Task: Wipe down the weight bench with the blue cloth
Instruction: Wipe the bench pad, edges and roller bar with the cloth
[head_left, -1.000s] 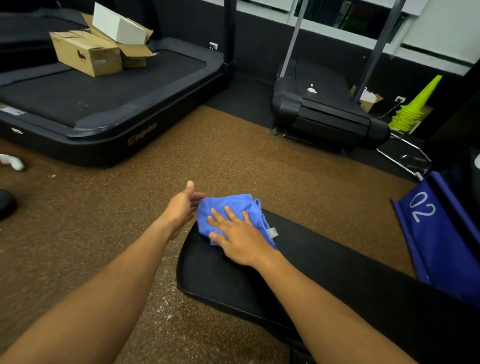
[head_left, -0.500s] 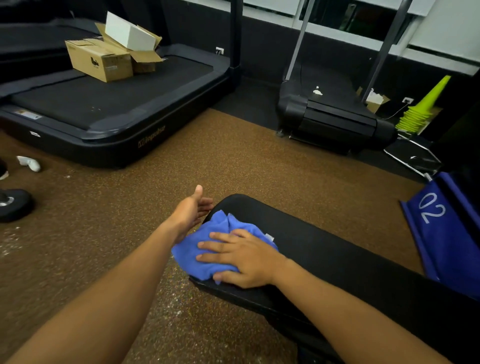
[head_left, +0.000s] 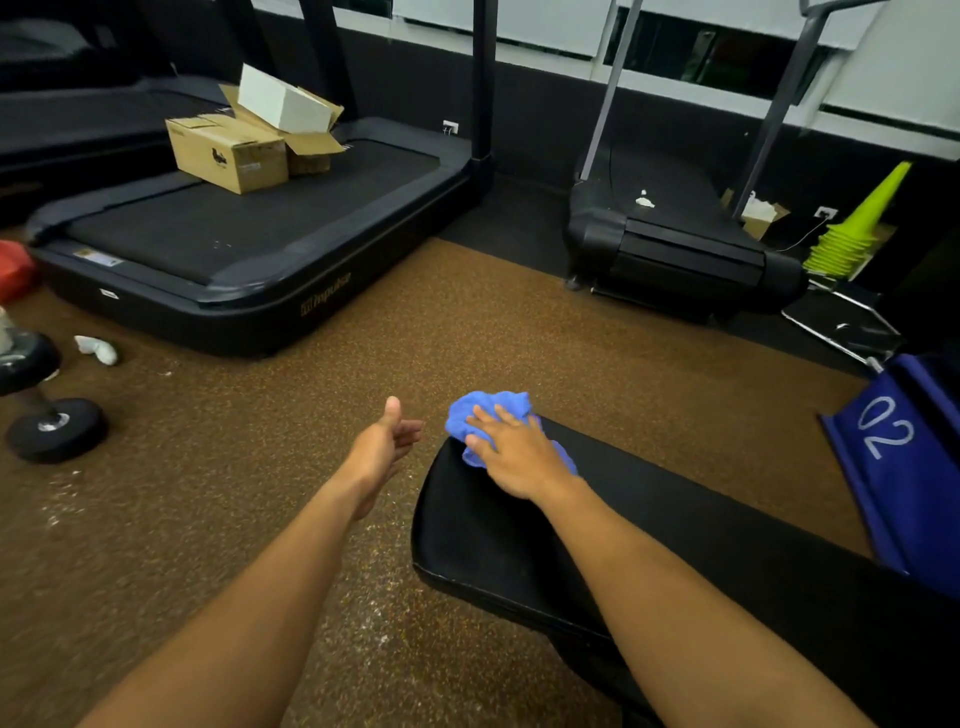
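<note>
The black padded weight bench (head_left: 498, 540) runs from the lower right toward the centre of the head view. A bunched blue cloth (head_left: 485, 410) lies on its far corner. My right hand (head_left: 511, 452) presses flat on the cloth with straight, spread fingers. Just left of the bench end, my left hand (head_left: 382, 447) hovers over the floor, fingers relaxed, thumb up, holding nothing.
A large black treadmill (head_left: 234, 260) with cardboard boxes (head_left: 228, 153) stands at back left, a second treadmill (head_left: 675, 244) at back right. Dumbbells (head_left: 52, 426) lie at the left. Green cones (head_left: 857, 228) and a blue "02" panel (head_left: 904, 467) sit to the right. Brown speckled floor surrounds the bench.
My right hand has slid the cloth from the near left edge of the bench up to its far corner. My left hand stays open beside the bench.
</note>
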